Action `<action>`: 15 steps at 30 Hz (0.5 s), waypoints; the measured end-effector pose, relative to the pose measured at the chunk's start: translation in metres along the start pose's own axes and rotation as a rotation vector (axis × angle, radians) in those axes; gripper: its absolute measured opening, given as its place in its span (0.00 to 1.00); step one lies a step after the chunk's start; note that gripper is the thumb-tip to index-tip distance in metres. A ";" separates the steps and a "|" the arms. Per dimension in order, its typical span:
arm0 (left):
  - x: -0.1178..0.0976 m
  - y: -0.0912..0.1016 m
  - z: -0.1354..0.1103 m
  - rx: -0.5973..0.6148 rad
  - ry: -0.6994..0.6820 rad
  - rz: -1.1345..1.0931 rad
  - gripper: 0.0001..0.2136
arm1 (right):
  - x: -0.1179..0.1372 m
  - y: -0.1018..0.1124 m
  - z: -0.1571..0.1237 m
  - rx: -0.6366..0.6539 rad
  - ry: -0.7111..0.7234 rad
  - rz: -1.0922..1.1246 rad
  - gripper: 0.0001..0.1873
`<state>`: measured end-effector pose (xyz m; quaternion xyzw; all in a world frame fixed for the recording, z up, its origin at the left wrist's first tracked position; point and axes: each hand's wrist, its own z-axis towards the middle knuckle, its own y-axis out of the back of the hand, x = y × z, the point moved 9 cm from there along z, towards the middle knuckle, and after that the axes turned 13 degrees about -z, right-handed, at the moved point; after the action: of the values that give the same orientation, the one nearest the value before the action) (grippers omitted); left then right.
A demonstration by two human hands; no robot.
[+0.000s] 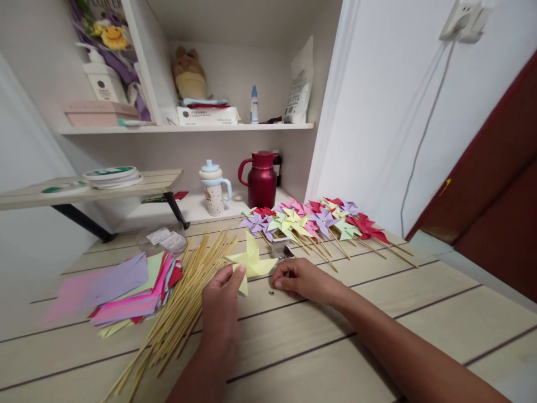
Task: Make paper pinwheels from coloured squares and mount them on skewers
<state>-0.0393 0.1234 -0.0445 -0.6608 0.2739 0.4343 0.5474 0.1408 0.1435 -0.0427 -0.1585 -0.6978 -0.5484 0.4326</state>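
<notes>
A pale yellow paper pinwheel is pinched between the thumb and fingers of my left hand. Just to its right, my right hand is closed with the fingertips together, close to one blade; whatever they hold is too small to make out. On the tabletop below those fingertips lies a tiny metal piece. Behind my right hand stands a small open box with dark bits beside it. Many thin wooden sticks lie in a loose bundle left of and partly behind my left hand.
Colored paper sheets are piled at the left. Finished pinwheels on sticks lie at the back right. A red jug and a cup with a handle stand behind, below a shelf. A small raised stand is at the left.
</notes>
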 end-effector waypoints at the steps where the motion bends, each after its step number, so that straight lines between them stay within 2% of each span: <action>1: -0.002 0.001 0.000 -0.015 -0.015 0.024 0.15 | 0.001 0.000 -0.001 -0.002 0.007 -0.001 0.07; 6: -0.006 0.001 -0.001 -0.015 -0.065 0.092 0.13 | 0.005 0.005 0.000 -0.071 0.028 -0.021 0.06; 8: -0.008 0.000 -0.001 -0.006 -0.081 0.107 0.11 | 0.010 0.016 -0.001 -0.187 0.035 -0.025 0.06; 12: -0.011 -0.004 -0.003 0.030 -0.104 0.140 0.09 | 0.028 0.052 -0.015 -0.536 0.110 0.006 0.12; 15: -0.016 -0.010 -0.005 0.068 -0.159 0.170 0.08 | 0.045 0.057 -0.023 -0.615 0.200 -0.060 0.19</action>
<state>-0.0370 0.1192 -0.0257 -0.5795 0.2993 0.5209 0.5507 0.1642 0.1315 0.0286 -0.2064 -0.4577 -0.7591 0.4144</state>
